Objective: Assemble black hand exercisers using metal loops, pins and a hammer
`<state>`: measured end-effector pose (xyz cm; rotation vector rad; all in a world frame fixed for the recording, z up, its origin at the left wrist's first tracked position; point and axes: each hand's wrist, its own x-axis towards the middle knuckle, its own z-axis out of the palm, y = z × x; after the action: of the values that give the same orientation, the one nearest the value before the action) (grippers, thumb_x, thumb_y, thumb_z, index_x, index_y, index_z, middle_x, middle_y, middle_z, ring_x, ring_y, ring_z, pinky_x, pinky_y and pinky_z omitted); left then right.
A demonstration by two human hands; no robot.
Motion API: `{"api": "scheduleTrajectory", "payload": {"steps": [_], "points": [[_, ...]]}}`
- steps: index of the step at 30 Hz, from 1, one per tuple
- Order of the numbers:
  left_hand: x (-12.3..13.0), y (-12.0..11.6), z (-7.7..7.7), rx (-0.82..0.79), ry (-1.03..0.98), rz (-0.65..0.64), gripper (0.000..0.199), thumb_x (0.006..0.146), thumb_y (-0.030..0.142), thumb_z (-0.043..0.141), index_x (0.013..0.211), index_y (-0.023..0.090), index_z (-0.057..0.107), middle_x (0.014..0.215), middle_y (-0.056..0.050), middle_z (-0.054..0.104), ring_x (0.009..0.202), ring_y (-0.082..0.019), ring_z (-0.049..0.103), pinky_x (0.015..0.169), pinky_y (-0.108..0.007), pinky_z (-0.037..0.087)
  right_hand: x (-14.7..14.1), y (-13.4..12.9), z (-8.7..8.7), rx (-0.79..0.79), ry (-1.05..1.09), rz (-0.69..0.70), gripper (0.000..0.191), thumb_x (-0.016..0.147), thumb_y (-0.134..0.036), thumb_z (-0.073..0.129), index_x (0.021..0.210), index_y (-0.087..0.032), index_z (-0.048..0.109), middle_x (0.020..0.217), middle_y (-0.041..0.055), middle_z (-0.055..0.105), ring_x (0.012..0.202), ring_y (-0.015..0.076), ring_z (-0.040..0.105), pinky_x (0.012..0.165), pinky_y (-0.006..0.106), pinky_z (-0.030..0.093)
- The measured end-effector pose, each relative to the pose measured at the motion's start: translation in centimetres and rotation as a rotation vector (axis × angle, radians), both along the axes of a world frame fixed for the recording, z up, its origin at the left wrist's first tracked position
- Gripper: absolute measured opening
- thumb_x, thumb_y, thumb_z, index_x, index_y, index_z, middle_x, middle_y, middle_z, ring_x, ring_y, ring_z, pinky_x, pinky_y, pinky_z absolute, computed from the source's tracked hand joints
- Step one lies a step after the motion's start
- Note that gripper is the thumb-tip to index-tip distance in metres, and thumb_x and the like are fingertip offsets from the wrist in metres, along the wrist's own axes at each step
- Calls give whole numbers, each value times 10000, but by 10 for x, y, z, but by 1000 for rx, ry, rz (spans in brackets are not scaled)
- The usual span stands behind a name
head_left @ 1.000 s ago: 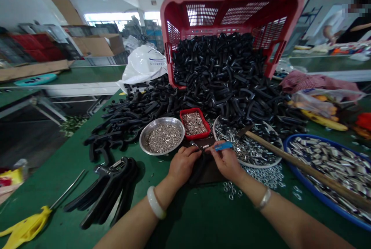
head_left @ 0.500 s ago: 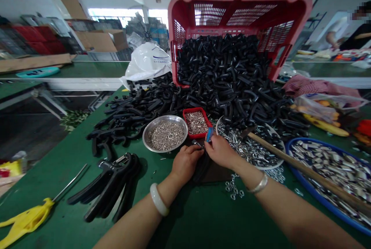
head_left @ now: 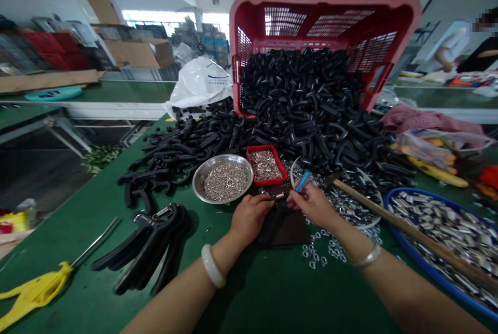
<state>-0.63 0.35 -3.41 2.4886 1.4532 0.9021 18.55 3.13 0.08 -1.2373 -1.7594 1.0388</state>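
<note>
Seen from the person's own head, both bare forearms reach forward to a dark mat (head_left: 291, 227) on a green workbench.

On the mat lies a black handle (head_left: 270, 225), its small metal end (head_left: 272, 195) pointing away from the person. The left hand (head_left: 251, 217) rests at the mat's near-left corner, fingers (head_left: 257, 200) together and clamped on that metal end. A pale bangle (head_left: 212, 266) circles the left wrist.

The right hand (head_left: 311, 204) sits just right of the handle. Its fingers (head_left: 295, 199) are pinched together on a small blue tab (head_left: 303, 180), tilted upward; what the tab is, is too small to tell.

Directly beyond the mat sit a small red tray (head_left: 268, 182) of short metal tubes and a steel bowl (head_left: 196, 189) of silver rings. To the right are a white plate (head_left: 379, 204) of bolts, a wooden hammer (head_left: 389, 217) and a blue tray (head_left: 424, 266) of metal sleeves. Farther beyond, black parts (head_left: 295, 100) spill from a tipped red basket (head_left: 327, 17). Left of the mat lie assembled black grips (head_left: 155, 240).
</note>
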Motion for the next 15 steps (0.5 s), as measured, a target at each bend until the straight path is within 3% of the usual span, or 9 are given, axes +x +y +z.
{"api": "scheduleTrajectory", "payload": {"steps": [2,4,6,8,11,15], "points": [[1,-2,1,32,-31,-8,208,829,240,463,962,224,622,1057,-17,612,876,-153,524,759,-293,441,-5,19,7,78,-82,-106,262,818,-415,396,930,-179,402,801,64,635,676,158,636,540,261,511],[-2,-3,7,87,-58,21,208,826,264,469,963,212,616,1059,-34,605,903,-162,525,784,-305,438,-15,42,16,151,-344,-167,296,856,-401,310,963,-157,437,881,96,644,756,163,635,584,255,504],[-10,-3,18,117,-45,119,224,836,292,444,957,212,615,1053,-42,603,919,-168,525,812,-314,425,-27,64,24,180,-613,-167,293,854,-352,324,941,-140,508,926,114,646,837,182,622,663,268,487],[-25,3,33,77,42,286,251,846,316,408,952,226,617,1042,-40,607,927,-184,525,817,-324,416,-39,81,30,168,-737,-139,236,791,-315,446,887,-144,577,926,116,654,872,214,613,703,284,470],[-53,21,54,-170,285,509,279,801,384,449,992,265,613,1034,-46,616,926,-241,540,753,-354,437,-53,94,35,122,-852,-100,213,684,-291,573,812,-134,639,878,144,667,837,260,621,677,307,465],[-76,44,61,-521,452,505,255,734,414,512,939,325,635,1004,-24,637,892,-234,579,709,-318,445,-79,90,41,152,-962,-29,290,720,-337,542,850,-104,656,923,195,649,881,293,603,711,359,454]]}}
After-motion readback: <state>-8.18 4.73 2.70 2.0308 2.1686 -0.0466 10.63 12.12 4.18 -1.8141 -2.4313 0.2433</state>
